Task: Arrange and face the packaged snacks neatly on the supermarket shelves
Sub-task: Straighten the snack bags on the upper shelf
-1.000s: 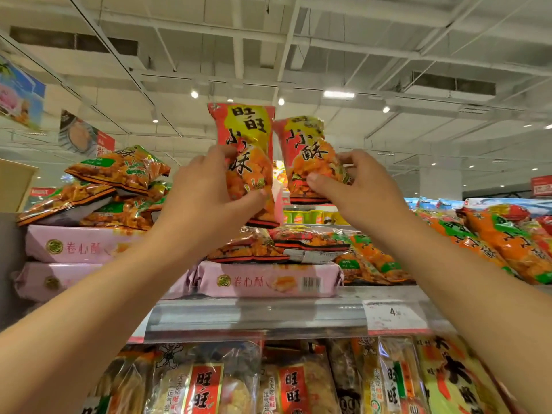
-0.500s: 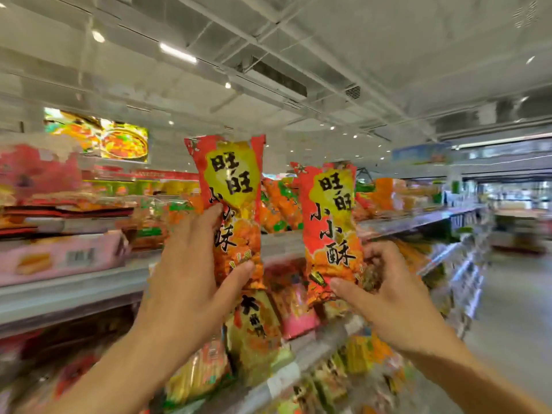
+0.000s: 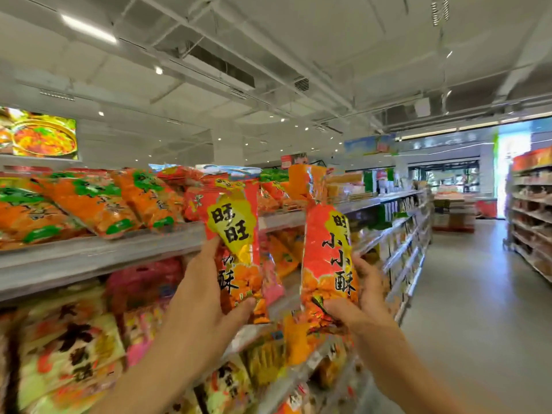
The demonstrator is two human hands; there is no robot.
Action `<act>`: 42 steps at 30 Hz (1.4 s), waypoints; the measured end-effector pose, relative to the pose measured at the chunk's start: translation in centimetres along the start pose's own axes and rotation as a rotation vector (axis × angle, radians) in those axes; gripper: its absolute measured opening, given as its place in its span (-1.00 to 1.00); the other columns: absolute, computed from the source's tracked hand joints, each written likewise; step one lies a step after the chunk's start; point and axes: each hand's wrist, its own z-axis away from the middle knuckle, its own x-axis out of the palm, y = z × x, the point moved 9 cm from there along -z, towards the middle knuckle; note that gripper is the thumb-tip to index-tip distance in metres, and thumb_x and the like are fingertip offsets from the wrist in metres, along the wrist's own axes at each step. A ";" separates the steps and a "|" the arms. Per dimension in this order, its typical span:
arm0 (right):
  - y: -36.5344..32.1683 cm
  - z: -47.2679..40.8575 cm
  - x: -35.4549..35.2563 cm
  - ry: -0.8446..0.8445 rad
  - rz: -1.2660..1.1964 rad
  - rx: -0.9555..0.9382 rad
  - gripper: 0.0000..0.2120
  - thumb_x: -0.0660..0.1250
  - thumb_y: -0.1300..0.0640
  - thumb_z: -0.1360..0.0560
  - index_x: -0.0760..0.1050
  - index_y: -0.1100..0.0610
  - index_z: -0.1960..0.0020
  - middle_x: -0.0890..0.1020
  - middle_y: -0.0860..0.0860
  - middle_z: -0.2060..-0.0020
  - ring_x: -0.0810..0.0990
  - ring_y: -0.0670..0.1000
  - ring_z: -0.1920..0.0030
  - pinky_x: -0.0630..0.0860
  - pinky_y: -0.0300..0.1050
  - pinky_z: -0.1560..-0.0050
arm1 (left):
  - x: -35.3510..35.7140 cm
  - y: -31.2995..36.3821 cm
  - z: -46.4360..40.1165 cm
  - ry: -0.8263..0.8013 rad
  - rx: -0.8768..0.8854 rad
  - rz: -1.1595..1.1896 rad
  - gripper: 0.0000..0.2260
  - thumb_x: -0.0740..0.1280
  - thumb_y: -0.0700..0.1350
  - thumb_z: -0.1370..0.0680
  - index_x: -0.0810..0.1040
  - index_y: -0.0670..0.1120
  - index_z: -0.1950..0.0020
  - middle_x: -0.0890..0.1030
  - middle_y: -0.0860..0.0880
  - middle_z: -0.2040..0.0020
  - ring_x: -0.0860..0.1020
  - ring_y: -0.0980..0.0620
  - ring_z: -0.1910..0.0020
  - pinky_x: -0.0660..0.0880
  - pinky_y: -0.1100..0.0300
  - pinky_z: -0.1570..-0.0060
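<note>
Pinching two red-and-yellow snack packs, one per hand: left hand [image 3: 203,297] wrapped around the lower half of the left pack [image 3: 236,234], thumb pressed across its front near the bottom edge, fingers behind; right hand [image 3: 363,303] clamped on the lower end of the right pack [image 3: 328,258], thumb over the front corner, fingers curled round the far side. Both packs upright, printed faces toward the camera, held side by side but apart, out in front of the shelving at about the level of the top shelf edge [image 3: 89,258]. Lying on that top shelf, to the left and behind, a row of tilted orange-and-green bags [image 3: 86,204], overlapping one another. Below the shelf edge, pink packs [image 3: 143,282] and larger yellow bags with dark lettering [image 3: 68,348], much of it blurred. Partly hidden behind the held packs, more orange bags on the same shelf run. Off to the right, open aisle floor [image 3: 478,294] and another shelving unit [image 3: 531,222], well apart. High on the left wall, a lit food display screen [image 3: 41,132].
</note>
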 end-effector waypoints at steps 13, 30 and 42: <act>5.1 -15.6 -2.9 -0.154 0.118 -0.114 -0.38 0.48 0.03 -0.45 0.19 -0.34 -0.30 0.60 -0.29 -0.03 0.65 -0.17 -0.01 0.59 -0.26 0.06 | 9.4 -1.4 -11.5 0.024 -0.069 -0.111 -0.10 0.45 0.14 -0.44 -0.12 0.20 -0.55 0.20 -0.02 -0.53 0.30 -0.05 -0.41 0.31 0.07 -0.30; 7.8 -41.4 -2.4 -0.084 0.348 -0.367 -0.43 0.53 -0.08 -0.36 0.22 -0.46 -0.09 0.62 -0.07 -0.03 0.65 -0.08 0.08 0.62 -0.15 0.08 | 15.1 -8.0 -31.5 0.193 -0.064 -0.164 -0.18 0.46 0.16 -0.42 0.01 0.15 -0.50 0.52 0.00 -0.21 0.48 -0.02 -0.04 0.31 0.12 0.02; 13.0 -53.3 4.1 -0.450 0.281 -0.390 -0.39 0.56 -0.09 -0.32 0.26 -0.08 -0.21 0.61 -0.20 0.19 0.60 -0.29 0.29 0.47 -0.39 0.31 | 20.8 -13.2 -35.4 0.057 -0.442 -0.587 -0.09 0.52 0.13 -0.37 -0.01 0.10 -0.52 0.42 0.06 0.12 0.40 0.09 0.28 0.32 0.18 0.31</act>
